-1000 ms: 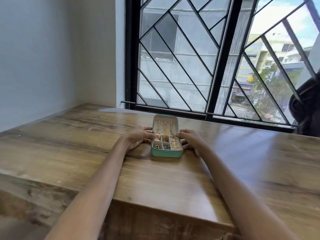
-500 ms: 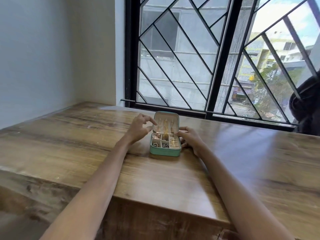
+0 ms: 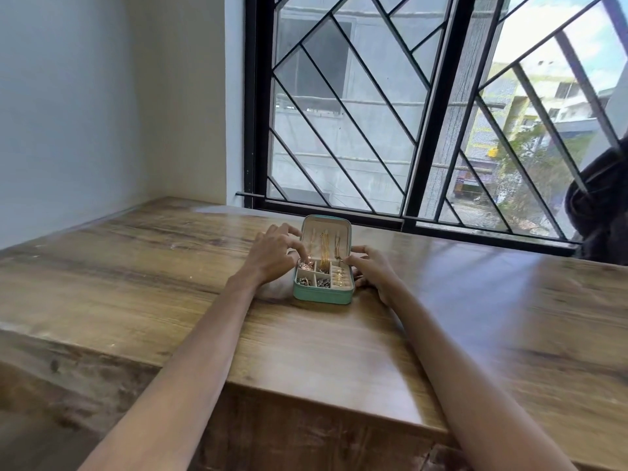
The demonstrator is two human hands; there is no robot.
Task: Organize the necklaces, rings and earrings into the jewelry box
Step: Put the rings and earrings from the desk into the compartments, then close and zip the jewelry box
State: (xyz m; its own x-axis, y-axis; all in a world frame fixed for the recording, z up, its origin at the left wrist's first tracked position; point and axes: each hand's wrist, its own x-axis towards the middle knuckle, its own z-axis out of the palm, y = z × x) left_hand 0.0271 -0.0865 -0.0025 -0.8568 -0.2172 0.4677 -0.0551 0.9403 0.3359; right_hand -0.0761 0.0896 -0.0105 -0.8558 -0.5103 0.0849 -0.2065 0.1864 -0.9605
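A small teal jewelry box (image 3: pixel 323 296) lies open on the wooden table (image 3: pixel 306 351), its lid (image 3: pixel 343 232) standing upright at the back. Gold necklaces (image 3: pixel 324 248) hang inside the lid. Small pieces fill the compartments: rings (image 3: pixel 338 277) in the right column, dark earrings (image 3: pixel 322 283) in front. My left hand (image 3: pixel 275 254) is at the box's left side, its fingertips reaching over the back-left compartment beside a rose-coloured piece (image 3: pixel 304 265). My right hand (image 3: pixel 372 266) rests against the box's right side, fingers spread.
The table runs to a barred window (image 3: pixel 424 113) at the back and a white wall (image 3: pixel 85 113) on the left. A dark object (image 3: pixel 601 212) sits at the far right by the window. The table's near edge is below my forearms.
My left hand rose from the box's left side to the lid's edge, then dipped its fingertips to the back-left compartment. My right hand stayed at the right side.
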